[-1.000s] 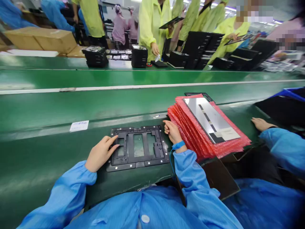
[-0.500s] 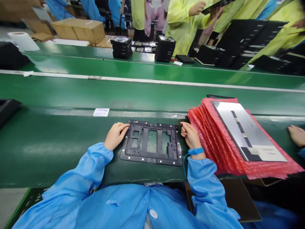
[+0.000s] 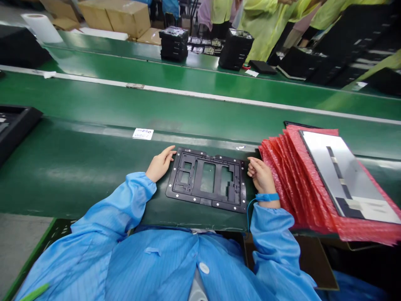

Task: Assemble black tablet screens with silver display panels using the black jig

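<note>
A black rectangular frame [image 3: 198, 175] with cut-out windows and small pale dots round its rim lies flat on the green work surface in front of me. Beside its upper left corner is my left hand [image 3: 159, 164], fingers stretched and a little apart, the tips close to the edge; I cannot tell whether they touch it. My right hand [image 3: 262, 176] is just off the frame's right edge, its fingers curled in with nothing visible between them. A blue wrist strap [image 3: 267, 197] with a thin cord circles the right wrist.
At right, a flat silver panel [image 3: 354, 167] rests on a stack of red bubble-wrap sleeves [image 3: 291, 184]. A written label [image 3: 143, 133] lies behind the left hand. A black tray [image 3: 19, 125] sits far left. Across the line are black stacks [image 3: 174, 44], cartons [image 3: 115, 16] and people in yellow.
The view has tilted down and shifted left, so everything appears moved. The left fingers have loosened and spread at the frame's corner. The right hand stays beside the frame.
</note>
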A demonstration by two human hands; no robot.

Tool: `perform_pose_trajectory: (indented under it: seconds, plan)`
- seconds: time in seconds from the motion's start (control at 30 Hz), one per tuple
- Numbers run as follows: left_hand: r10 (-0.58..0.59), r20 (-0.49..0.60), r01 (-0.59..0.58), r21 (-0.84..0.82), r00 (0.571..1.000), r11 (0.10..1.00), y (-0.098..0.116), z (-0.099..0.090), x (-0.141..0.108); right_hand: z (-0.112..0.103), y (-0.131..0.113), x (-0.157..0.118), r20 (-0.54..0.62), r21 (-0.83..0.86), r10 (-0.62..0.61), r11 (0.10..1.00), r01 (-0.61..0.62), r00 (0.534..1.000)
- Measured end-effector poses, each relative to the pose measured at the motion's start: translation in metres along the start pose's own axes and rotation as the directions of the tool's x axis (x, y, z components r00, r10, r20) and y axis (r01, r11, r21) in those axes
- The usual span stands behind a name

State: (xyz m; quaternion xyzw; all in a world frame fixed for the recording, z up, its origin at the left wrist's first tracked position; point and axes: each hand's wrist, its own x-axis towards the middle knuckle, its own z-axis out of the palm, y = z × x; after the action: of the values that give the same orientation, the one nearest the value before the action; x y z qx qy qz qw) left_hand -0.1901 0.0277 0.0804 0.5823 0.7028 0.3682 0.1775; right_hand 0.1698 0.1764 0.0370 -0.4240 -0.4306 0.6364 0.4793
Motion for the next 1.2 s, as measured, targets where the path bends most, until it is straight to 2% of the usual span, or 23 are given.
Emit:
perform_pose_trajectory:
  seconds: [0.1, 0.23, 0.3, 0.4, 0.57, 0.7, 0.77, 0.9, 0.97, 1.03, 1.07, 1.1, 1.17, 1.2]
  plan:
    - [-0.010, 0.008, 0.010, -0.027, 1.000, 1.000, -0.003, 0.000, -0.001, -0.004, -0.004, -0.015, -0.064, -0.079, 0.034, 0.996, -0.039, 0.997]
    - [-0.046, 0.034, 0.048, -0.084, 0.998, 0.995, -0.006, 0.001, -0.004, -0.009, -0.005, -0.059, -0.056, -0.222, -0.019, 0.975, 0.006, 0.998]
    - [-0.034, 0.047, 0.036, -0.038, 0.998, 0.999, -0.003, 0.002, -0.008, -0.007, -0.001, -0.083, -0.029, -0.290, -0.028, 0.957, 0.018, 0.999]
    - [0.019, 0.041, -0.024, 0.102, 0.999, 0.995, 0.004, 0.003, -0.014, 0.002, 0.005, -0.107, -0.018, -0.295, -0.037, 0.955, 0.030, 0.999]
    - [0.061, 0.013, -0.063, 0.264, 0.998, 0.962, 0.012, -0.001, -0.024, 0.021, 0.011, -0.114, 0.003, -0.349, -0.050, 0.936, 0.048, 0.999]
    - [0.018, -0.016, -0.012, 0.348, 1.000, 0.937, 0.004, -0.011, -0.029, 0.031, 0.012, -0.111, 0.071, -0.432, -0.063, 0.897, 0.088, 0.995]
    - [-0.010, -0.021, 0.017, 0.353, 1.000, 0.935, -0.002, -0.015, -0.030, 0.032, 0.004, -0.113, 0.128, -0.487, -0.079, 0.863, 0.133, 0.989]
    - [-0.066, 0.009, 0.059, 0.357, 0.998, 0.932, -0.009, -0.020, -0.027, 0.026, -0.042, -0.143, 0.257, -0.677, -0.172, 0.670, 0.304, 0.951]
    - [-0.120, 0.027, 0.101, 0.380, 0.992, 0.919, -0.006, -0.022, -0.024, 0.015, -0.074, -0.165, 0.221, -0.734, -0.221, 0.603, 0.311, 0.950]
    - [-0.185, 0.042, 0.152, 0.406, 0.982, 0.901, -0.002, -0.024, -0.023, -0.005, -0.103, -0.180, 0.095, -0.786, -0.323, 0.556, 0.271, 0.942]
    - [-0.215, 0.047, 0.176, 0.418, 0.976, 0.891, -0.001, -0.025, -0.022, -0.017, -0.115, -0.183, 0.008, -0.834, -0.410, 0.501, 0.232, 0.912]
    - [-0.236, 0.049, 0.193, 0.428, 0.971, 0.883, 0.000, -0.026, -0.022, -0.031, -0.125, -0.182, -0.075, -0.896, -0.503, 0.412, 0.163, 0.861]
    - [-0.248, 0.044, 0.203, 0.441, 0.968, 0.874, -0.007, -0.026, -0.020, -0.061, -0.140, -0.171, -0.196, -0.977, -0.639, 0.190, -0.095, 0.744]
    - [-0.232, 0.037, 0.192, 0.449, 0.972, 0.873, -0.014, -0.025, -0.019, -0.075, -0.145, -0.163, -0.235, -0.968, -0.644, 0.087, -0.236, 0.728]
